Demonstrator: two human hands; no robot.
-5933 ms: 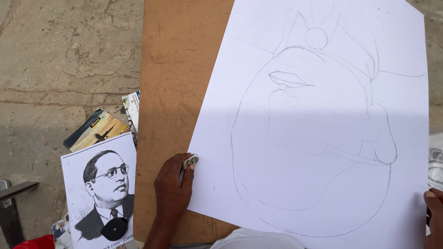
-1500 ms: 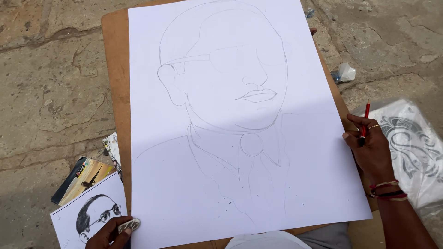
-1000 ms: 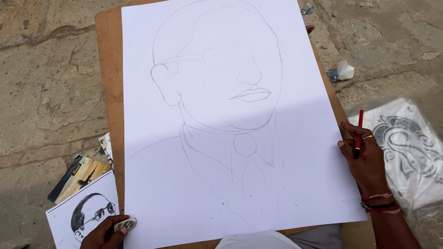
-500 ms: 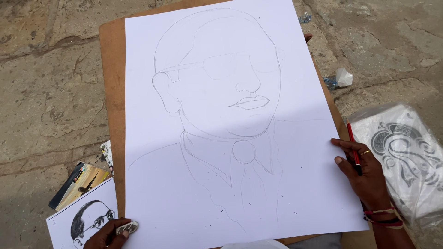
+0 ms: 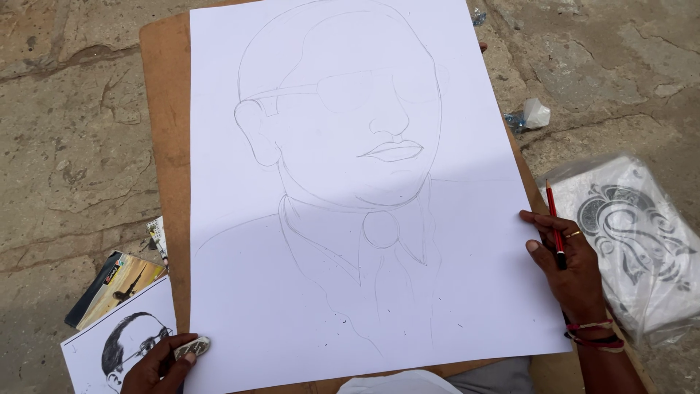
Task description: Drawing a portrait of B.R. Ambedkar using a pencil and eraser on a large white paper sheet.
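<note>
Our white sheet [image 5: 350, 219] with its pencilled portrait lies on the brown drawing board [image 5: 164, 131], covering nearly all of it. Our right hand [image 5: 572, 270] rests on the sheet's right edge, its grip closed around a red pencil [image 5: 554, 230]. Our left hand [image 5: 157, 361], at the lower left corner, pinches an eraser [image 5: 193, 346]. A clear plastic bag [image 5: 634, 241] at right holds a black-and-white print. A reference photo [image 5: 109, 343] lies on the stone ground [image 5: 65, 146].
</note>
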